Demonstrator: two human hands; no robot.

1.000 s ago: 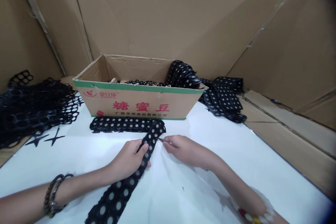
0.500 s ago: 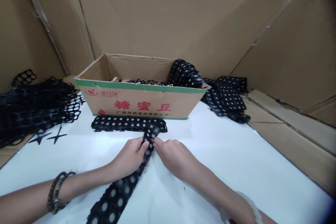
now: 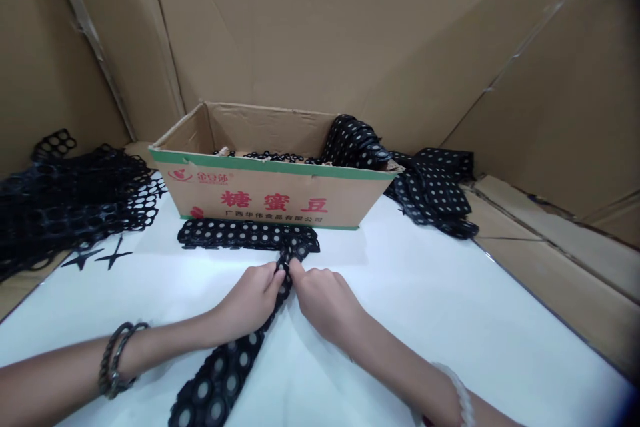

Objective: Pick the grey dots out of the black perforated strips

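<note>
A long black rubbery strip with rows of pale round discs (image 3: 219, 379) runs diagonally from the bottom edge up to the middle of the table. My left hand (image 3: 255, 297) is closed on its upper part, thumb on top. From the other side my right hand (image 3: 320, 297) pinches the strip's edge, its fingertips close to the left thumb. The strip's far end overlaps a second black dotted strip (image 3: 235, 233), which lies crosswise in front of the carton. What the fingertips grip underneath is hidden.
Behind stands an open cardboard carton (image 3: 270, 195) with black pieces inside and dotted strips (image 3: 356, 143) over its right rim. More dotted strips (image 3: 435, 193) lie to the right. Black ring netting (image 3: 75, 200) is heaped left, near star-shaped scraps (image 3: 114, 255). Cardboard walls surround the white table (image 3: 400, 293).
My right hand has shifted slightly up along the strip and turned, its fingers curled more. The left hand keeps its hold. The whole view has moved a little.
</note>
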